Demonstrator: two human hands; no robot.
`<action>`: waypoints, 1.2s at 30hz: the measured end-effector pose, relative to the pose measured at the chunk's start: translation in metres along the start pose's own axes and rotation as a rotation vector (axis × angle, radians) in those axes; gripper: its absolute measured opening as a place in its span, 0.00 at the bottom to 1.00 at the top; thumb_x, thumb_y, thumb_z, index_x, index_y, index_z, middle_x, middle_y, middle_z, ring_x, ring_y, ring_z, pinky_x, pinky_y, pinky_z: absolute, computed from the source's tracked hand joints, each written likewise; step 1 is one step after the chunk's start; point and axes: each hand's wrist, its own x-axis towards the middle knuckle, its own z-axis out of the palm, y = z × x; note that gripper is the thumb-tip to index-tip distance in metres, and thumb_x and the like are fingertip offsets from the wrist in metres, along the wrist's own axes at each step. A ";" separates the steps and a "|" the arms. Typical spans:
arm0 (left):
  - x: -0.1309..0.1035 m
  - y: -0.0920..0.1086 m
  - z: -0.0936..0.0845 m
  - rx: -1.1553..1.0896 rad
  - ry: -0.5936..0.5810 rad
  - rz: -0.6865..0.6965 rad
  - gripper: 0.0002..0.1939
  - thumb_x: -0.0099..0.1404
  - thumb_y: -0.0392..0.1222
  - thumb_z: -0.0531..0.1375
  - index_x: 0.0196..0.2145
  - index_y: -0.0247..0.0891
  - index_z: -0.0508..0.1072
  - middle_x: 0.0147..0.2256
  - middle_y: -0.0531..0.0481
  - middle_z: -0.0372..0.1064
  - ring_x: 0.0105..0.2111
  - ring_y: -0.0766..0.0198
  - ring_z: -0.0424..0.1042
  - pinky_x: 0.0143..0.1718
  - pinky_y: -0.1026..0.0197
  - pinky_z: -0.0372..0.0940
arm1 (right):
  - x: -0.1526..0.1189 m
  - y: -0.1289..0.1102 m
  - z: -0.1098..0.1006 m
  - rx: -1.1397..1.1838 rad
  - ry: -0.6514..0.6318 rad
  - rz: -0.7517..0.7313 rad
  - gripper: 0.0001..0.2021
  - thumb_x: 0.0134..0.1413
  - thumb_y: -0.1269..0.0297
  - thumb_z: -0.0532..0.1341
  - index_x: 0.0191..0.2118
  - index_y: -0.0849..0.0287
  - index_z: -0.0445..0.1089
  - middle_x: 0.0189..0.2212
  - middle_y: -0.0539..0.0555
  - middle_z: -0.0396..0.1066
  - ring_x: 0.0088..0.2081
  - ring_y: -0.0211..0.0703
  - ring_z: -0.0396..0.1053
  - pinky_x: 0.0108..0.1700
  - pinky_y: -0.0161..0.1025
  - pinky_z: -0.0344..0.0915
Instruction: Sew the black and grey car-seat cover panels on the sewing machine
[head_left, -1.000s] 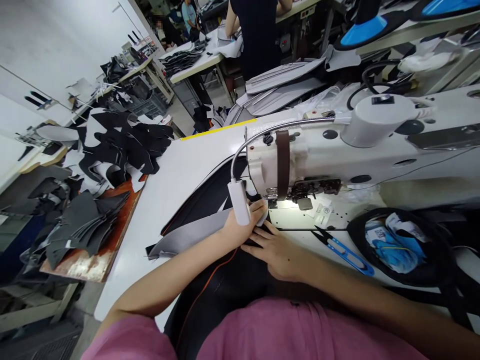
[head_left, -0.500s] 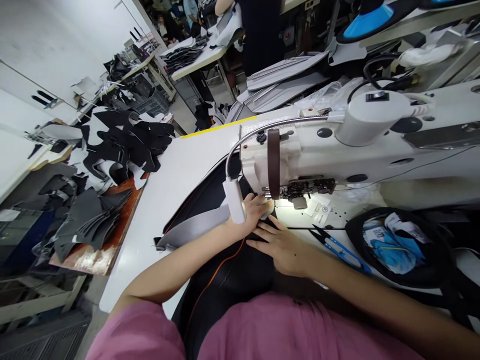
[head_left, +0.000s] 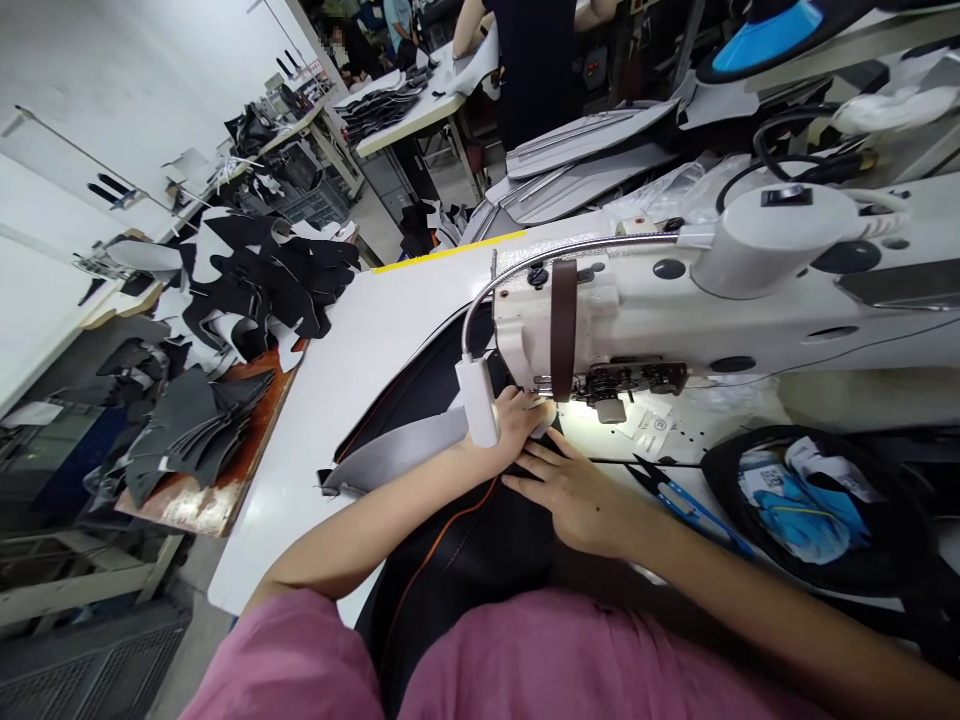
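Under the sewing machine head [head_left: 540, 325] lies a black fabric piece [head_left: 480, 560] with an orange line along it, draped down to my lap. A grey strip [head_left: 405, 448] lies over its left part. My left hand [head_left: 514, 430] is closed on the fabric just beside the needle area, fingers bent together; the lamp partly covers it. A small pale edge shows below its fingertips, too little to name. Close by on the right, my right hand [head_left: 585, 500] rests flat on the black fabric, fingers spread. The needle itself is hidden.
A lit lamp [head_left: 477, 400] on a bent metal neck hangs over my left wrist. Blue thread snips [head_left: 694, 510] and a black-rimmed holder [head_left: 810, 500] lie at right. Cut pieces [head_left: 262, 280] are heaped at left. Another person [head_left: 532, 70] stands behind stacked grey panels [head_left: 585, 160].
The whole view has shifted slightly, so everything appears a little further right. Both hands keep nearly the same place on the fabric beside the machine.
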 end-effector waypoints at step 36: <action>0.025 -0.013 0.008 0.173 0.036 0.000 0.13 0.68 0.34 0.49 0.36 0.36 0.74 0.37 0.46 0.72 0.42 0.57 0.68 0.39 0.59 0.65 | 0.053 -0.017 0.056 -0.343 0.406 0.136 0.21 0.54 0.73 0.50 0.53 0.67 0.67 0.48 0.66 0.70 0.54 0.56 0.62 0.64 0.66 0.37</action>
